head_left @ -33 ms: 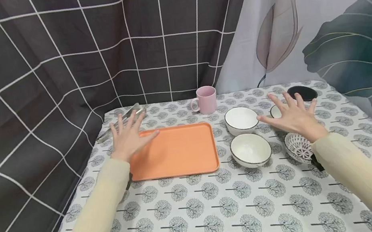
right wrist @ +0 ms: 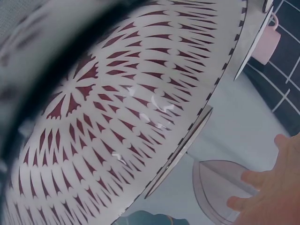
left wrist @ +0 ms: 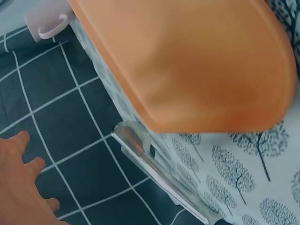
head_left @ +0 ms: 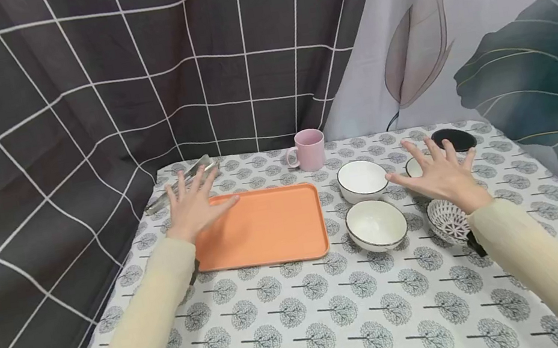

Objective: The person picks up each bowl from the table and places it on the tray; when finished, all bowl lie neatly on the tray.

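My left hand [head_left: 194,208], fingers spread, hovers at the left end of an orange tray [head_left: 265,228] and holds nothing. Metal tongs [head_left: 159,203] lie just beyond it, and the left wrist view shows the tongs [left wrist: 159,171] beside the tray [left wrist: 197,70]. Over on the right, my right hand [head_left: 440,176] is spread in the air above the bowls, also holding nothing. Beneath its wrist sits a patterned bowl [head_left: 446,219], dark red inside in the right wrist view [right wrist: 140,93]. Another bowl [head_left: 413,168] is partly hidden behind that hand.
Two white bowls with dark rims, one farther back [head_left: 362,178] and one nearer [head_left: 376,224], stand right of the tray. A pink mug [head_left: 310,150] is at the back edge. A black oval object [head_left: 454,139] lies at the back right. Curtains hang behind the patterned tablecloth [head_left: 303,328].
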Demonstrator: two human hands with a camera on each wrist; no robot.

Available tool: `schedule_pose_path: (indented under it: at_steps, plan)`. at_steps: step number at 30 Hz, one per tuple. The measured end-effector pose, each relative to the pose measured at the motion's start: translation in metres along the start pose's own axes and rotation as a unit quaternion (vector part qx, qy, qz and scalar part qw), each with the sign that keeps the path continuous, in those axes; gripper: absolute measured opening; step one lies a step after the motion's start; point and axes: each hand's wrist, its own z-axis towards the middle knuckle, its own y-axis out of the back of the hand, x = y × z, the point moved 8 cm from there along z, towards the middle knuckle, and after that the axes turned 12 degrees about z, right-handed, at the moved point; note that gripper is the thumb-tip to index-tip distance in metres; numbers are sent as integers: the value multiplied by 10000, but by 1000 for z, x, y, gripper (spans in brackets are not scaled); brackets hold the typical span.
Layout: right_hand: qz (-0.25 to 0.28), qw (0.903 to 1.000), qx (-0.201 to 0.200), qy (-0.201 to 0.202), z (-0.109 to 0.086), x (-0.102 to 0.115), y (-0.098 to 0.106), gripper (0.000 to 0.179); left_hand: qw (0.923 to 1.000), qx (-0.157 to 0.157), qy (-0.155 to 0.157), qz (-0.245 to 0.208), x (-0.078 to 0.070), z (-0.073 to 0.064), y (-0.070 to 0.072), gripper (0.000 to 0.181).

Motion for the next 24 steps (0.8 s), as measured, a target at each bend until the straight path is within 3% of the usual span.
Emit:
schedule_pose_path:
  at_steps: [5,9,14,16,18,24]
  plan:
    - [34,9998,-196,20,0,-7,6,95,9996,275,14,68,-1,-3,-2,87]
    - [309,9992,-264,14,-13,-11,11,98,9944,871,496,-345,17,-22,-10,76]
    - [530,9977,-381,161,-39,-17,18,100,9670,2086,1018,-1051,40,-56,-32,62]
    - [579,9972,-417,212,-50,-21,22,100,9579,2341,1064,-1276,42,-65,-41,66]
    - [594,9971,-396,246,-60,-26,23,101,9557,2331,1048,-1461,43,-70,-48,60]
    - [480,9982,-297,195,-79,-42,15,105,9635,1723,1071,-1747,55,-78,-51,38]
